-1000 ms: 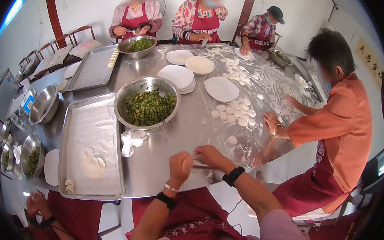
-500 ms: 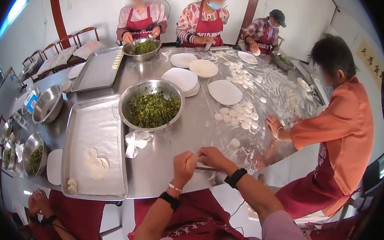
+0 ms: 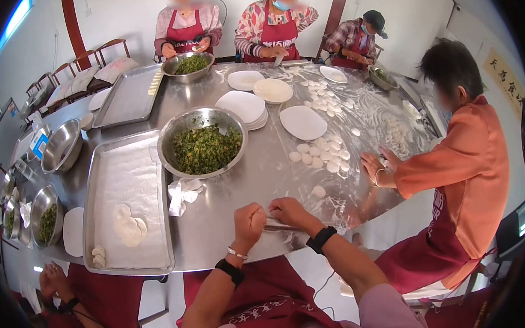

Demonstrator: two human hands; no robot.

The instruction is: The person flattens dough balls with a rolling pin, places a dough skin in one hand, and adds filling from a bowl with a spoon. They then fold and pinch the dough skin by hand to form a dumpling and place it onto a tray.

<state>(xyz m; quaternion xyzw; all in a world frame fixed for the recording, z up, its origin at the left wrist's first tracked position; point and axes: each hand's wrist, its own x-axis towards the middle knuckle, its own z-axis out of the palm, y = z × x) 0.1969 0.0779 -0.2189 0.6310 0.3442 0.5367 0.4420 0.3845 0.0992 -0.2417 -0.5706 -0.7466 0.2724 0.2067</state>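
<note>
Close together over the table's near edge, my left hand (image 3: 250, 223) and my right hand (image 3: 291, 214) are both closed, knuckles up, fingertips turned inward. What my fingers pinch is hidden, so I cannot tell what it is. A thin flat stick (image 3: 283, 227) shows just below my right hand. Beyond my hands stands a large steel bowl (image 3: 172, 163) of chopped green filling (image 3: 206, 142). To the left, a metal tray (image 3: 164, 230) carries several flat dough wrappers (image 3: 128, 226) and a few folded dumplings (image 3: 98, 256).
Round dough wrappers (image 3: 322, 154) lie on the floured steel table (image 3: 234, 196). White plates (image 3: 303, 123) stand behind them. A crumpled white tissue (image 3: 184, 194) sits beside the tray. At my right, a co-worker in orange (image 3: 460, 152) leans over the flour; other co-workers sit across.
My hands stay near the same spot, with a slightly wider gap between them. The orange-sleeved co-worker's hands have shifted on the flour. The far-right co-worker's hand moved toward the bowl.
</note>
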